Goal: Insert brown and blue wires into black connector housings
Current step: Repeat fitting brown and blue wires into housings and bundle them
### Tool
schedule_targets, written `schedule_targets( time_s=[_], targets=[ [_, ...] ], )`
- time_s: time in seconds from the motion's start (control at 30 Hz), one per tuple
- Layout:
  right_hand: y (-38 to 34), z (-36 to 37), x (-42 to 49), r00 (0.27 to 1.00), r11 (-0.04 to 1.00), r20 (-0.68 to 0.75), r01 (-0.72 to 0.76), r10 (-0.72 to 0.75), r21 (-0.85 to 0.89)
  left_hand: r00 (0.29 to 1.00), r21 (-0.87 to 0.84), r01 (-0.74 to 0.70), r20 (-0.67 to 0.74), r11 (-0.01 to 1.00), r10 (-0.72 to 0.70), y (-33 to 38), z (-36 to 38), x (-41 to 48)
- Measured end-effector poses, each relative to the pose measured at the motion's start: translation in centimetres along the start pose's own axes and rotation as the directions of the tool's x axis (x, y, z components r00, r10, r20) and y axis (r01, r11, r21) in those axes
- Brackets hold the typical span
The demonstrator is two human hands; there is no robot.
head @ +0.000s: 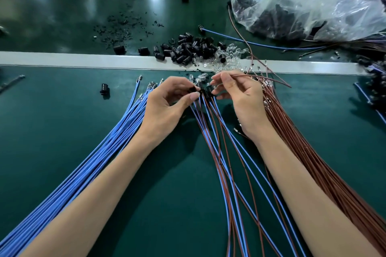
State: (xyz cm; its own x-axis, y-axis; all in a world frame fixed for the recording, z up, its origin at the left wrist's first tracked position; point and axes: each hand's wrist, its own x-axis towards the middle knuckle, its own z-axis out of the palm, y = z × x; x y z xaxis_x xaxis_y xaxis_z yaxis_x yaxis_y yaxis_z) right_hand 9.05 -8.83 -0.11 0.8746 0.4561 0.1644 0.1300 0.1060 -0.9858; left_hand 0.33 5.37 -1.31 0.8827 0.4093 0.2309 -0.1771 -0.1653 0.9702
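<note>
Table (52, 123), divided by a cross strip (83, 61). Near side: left wire bundle (100, 152), right wire bundle (313, 152), paired wires (229, 152) between them; a lone housing (103, 88) left of the left bundle's far ends; a single wire (246, 76) over the right bundle's far ends. Behind the strip: housing pile (188, 48) at centre, bag (302, 2) far right.

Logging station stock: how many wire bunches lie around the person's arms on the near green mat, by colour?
All-blue insulated wire bunch: 1
All-brown insulated wire bunch: 1
Mixed blue-and-brown wire bunch ending in black plastic housings: 1
Total: 3
</note>
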Motion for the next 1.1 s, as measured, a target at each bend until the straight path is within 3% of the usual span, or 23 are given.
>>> schedule_targets(
  time_s=[0.27, 0.43, 0.6, 0.8, 0.97, 1.1],
  targets=[
    [0.09, -0.08, -0.25, 1.000, 1.000, 0.013, 0.018, -0.018, 0.002, 0.999, 0.034, 0.022, 0.043, 0.999, -0.023, -0.36, -0.05, -0.02],
    [0.11, 0.13, -0.28, 1.000, 1.000, 0.006, 0.009, -0.009, 0.007, 0.996, -0.092, 0.078, 0.044, 0.993, -0.075, -0.27, -0.19, -0.06],
    [-0.19, 0.36, -0.32, 0.998, 0.994, 0.036, 0.064, -0.061, -0.085, 0.993, -0.102, 0.081, 0.089, 0.991, -0.072, -0.11, 0.09, -0.23],
    [-0.42, 0.02, -0.23, 0.999, 0.997, 0.016, 0.039, -0.038, -0.061, 0.996, -0.114, 0.082, 0.056, 0.990, -0.076, -0.15, 0.04, -0.14],
    [-0.42, 0.54, -0.62, 0.993, 0.983, 0.097, 0.083, -0.067, -0.166, 0.992, -0.097, 0.086, 0.095, 0.992, -0.077, 0.13, 0.21, -0.36],
    [-0.68, 0.67, -0.74, 0.994, 0.982, 0.111, 0.039, -0.019, -0.186, 0.989, -0.067, 0.088, 0.122, 0.994, -0.079, 0.05, 0.16, -0.41]
  ],
)
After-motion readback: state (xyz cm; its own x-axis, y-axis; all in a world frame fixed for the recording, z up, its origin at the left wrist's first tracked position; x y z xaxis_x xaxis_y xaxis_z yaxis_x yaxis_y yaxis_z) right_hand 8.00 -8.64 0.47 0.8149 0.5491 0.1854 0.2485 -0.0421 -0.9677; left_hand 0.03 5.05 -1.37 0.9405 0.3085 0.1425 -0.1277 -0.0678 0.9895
